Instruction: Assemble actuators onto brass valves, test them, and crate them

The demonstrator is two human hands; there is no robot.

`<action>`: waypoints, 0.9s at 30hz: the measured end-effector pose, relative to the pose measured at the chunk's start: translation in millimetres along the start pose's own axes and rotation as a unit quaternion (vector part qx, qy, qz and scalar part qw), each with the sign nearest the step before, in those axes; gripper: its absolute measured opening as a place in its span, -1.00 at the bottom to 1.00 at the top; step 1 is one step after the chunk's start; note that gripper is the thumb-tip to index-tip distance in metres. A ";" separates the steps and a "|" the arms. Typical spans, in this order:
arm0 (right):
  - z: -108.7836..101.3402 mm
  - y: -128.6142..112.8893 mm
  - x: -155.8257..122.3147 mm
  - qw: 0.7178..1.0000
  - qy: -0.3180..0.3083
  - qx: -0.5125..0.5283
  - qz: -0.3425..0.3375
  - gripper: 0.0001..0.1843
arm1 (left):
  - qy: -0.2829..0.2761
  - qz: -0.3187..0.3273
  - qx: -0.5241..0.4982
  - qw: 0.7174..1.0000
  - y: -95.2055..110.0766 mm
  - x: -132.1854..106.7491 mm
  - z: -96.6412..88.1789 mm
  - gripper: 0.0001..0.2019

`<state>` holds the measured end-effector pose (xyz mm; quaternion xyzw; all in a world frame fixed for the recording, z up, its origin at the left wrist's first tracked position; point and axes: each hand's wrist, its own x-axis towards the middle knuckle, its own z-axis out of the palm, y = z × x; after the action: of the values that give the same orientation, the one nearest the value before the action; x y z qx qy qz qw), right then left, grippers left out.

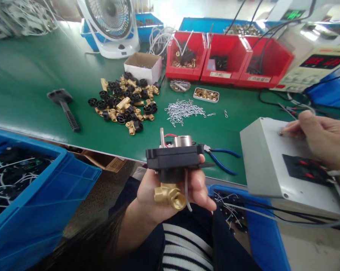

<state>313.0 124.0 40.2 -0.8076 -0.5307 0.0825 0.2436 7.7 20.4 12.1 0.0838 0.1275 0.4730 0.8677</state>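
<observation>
My left hand [147, 203] is closed around a motorized valve [174, 158] in front of my body. Its black housing is on top, with a round metal motor and a red wire showing, and a brass three-way valve body [170, 196] sits below. A white cable hangs beside the brass. At the right, my right hand [318, 133] reaches over a grey control box [262, 150], thumb and finger pinched at a small metal switch [281, 133] on its top face. Blue-handled pliers [223, 160] lie on the green bench between valve and box.
Brass valve bodies with black caps [124, 99] are heaped on the bench [34, 71], near metal clips [184, 111] and a tray of brass parts [206, 95]. Red bins [221, 75], a fan [119, 49] and a power supply [314, 56] stand behind. Blue crates [45, 180] flank me.
</observation>
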 end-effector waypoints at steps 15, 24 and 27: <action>6.6 22.3 7.5 0.995 -0.019 0.042 -0.089 -0.45 | 0.147 0.169 0.175 0.959 -7.5 5.3 1.6 -0.51; 7.4 26.5 8.7 0.994 -0.014 0.049 -0.094 -0.58 | 0.143 0.157 0.213 0.954 -5.4 2.4 -0.8 -0.57; 7.9 30.1 10.9 0.993 -0.012 0.044 -0.106 -0.57 | 0.141 0.153 0.207 0.956 -6.0 2.8 -0.5 -0.60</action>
<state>339.1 126.6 20.2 -0.7342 -0.6119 0.0895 0.2800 13.8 19.5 9.6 0.2121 0.3295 0.5708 0.7216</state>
